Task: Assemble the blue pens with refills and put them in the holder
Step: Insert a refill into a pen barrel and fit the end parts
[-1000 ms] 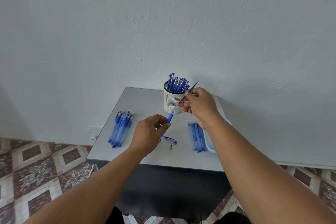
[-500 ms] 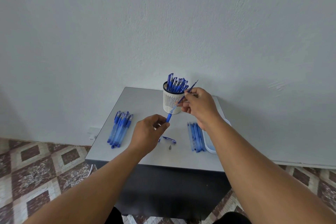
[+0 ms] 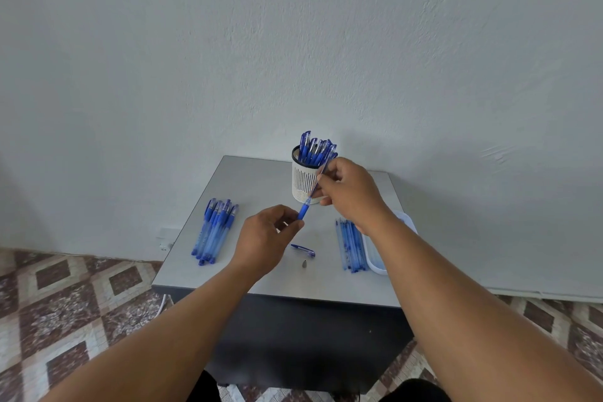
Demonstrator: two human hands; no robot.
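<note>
Both hands meet over the middle of the grey counter (image 3: 248, 192), holding one blue pen (image 3: 311, 192) slanted between them. The left hand (image 3: 261, 238) has its grip closed on the pen's lower end, thumb and fingertips pinching the dark blue rubber section. The right hand (image 3: 350, 194) has its fingers curled round the clear upper barrel, its grip closed on it just in front of the holder (image 3: 301, 184). Whether the refill sits fully inside the barrel I cannot tell from here.

The holder is a single white slotted cup with a dark rim, standing near the back of the counter. It is packed with upright blue pens (image 3: 315, 150); I make out perhaps seven or eight caps, but they overlap too much for a firm count.

To the left lies one bundle of capped pens (image 3: 215, 230), side by side and touching, roughly six or seven. To the right lies a row of thin blue refills (image 3: 350, 245), about five or six, just beside one pale rectangular tray (image 3: 375, 254) that the right forearm partly hides.

Between the arms, on the bare counter, rest one loose blue cap (image 3: 302, 250) and, just below it, one small grey tip piece (image 3: 304, 263), apart from each other.
</note>
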